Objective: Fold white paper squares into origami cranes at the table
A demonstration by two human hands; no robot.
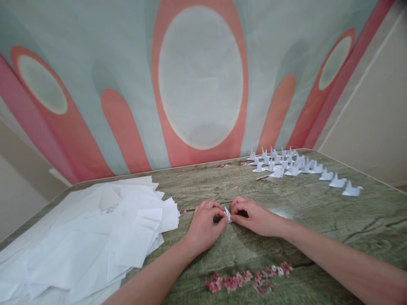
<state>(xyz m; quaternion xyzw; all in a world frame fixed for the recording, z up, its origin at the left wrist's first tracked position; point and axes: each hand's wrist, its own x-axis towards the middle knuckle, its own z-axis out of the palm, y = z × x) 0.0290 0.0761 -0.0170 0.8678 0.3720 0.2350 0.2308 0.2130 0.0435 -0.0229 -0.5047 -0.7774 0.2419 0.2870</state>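
- Head view: I am seeing both bare hands meeting over the desk [305, 254], working on one small folded paper piece [228, 216].
- That piece is sitting between the fingertips, near the middle of the desk, with a pointed tip showing upward.
- The left hand [205, 224] is pinching it from one side, thumb and fingers closing on the paper.
- The right hand [254, 216] is meeting its other side, thumb and forefinger drawn together and seemingly gripping the edge.
- I am judging the step in hand to be fine folding or shaping; the next move is calling for a steady left pinch while the right fingers are working the crease lightly.
- Loose white sheets [95, 237] are lying heaped on the left; finished-looking paper birds [292, 169] are standing at the far right.
- The fingers are hiding most of the piece, so I am not making out its folds or exact contact points.
- The frame is cutting off both forearms and part of the heap; the farthest birds are overlapping, so I am not counting them.
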